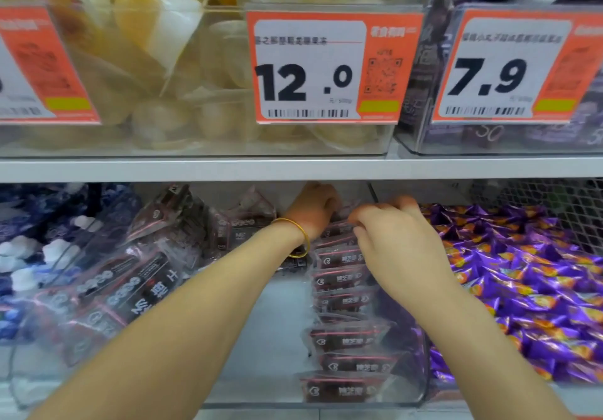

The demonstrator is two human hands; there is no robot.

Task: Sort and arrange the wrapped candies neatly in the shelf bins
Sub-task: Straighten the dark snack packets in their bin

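Dark brown wrapped candies (342, 341) stand in a tidy upright row along the right side of a clear shelf bin (326, 401). More of the same candies (130, 276) lie loose and tilted in a heap on the bin's left. My left hand (313, 207), with a gold bangle on the wrist, reaches to the back of the row, its fingers curled among the rear packets. My right hand (391, 240) hovers over the same rear packets with fingers bent onto their tops. The fingertips of both hands are partly hidden.
The bin to the right holds purple and orange foil candies (538, 282). Blue and white packets (29, 250) fill the left bin. A shelf edge (293, 168) runs close above my hands, carrying bins of yellow jelly cups (163, 60) and price tags (326, 67).
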